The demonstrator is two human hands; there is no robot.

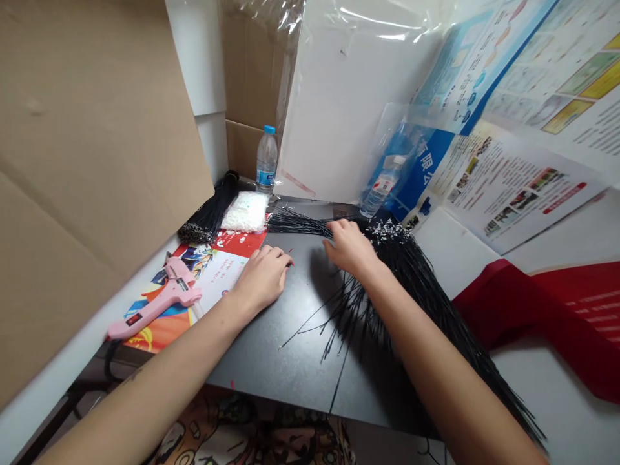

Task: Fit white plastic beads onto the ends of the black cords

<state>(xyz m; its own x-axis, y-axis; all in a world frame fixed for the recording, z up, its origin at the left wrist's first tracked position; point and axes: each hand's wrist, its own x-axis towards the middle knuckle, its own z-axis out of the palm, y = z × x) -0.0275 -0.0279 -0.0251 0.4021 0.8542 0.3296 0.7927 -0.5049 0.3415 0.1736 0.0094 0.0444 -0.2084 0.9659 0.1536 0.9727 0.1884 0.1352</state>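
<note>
From my remote seat I saw the left hand (261, 279) resting on the dark tabletop (290, 381), just over the edge of a printed leaflet (217, 274), its fingers curled close together and pinching nothing I could see. The right hand (351, 248) lay on a large fan of thin black strands (421, 300) spread across the table's right side – fingers pressed together, though I couldn't tell whether they pinched any strands. A pink hot glue gun (162, 300) lay on the leaflet, near a smaller black bundle (210, 208), a bag of white bits (245, 212) and a water bottle (266, 158).
</note>
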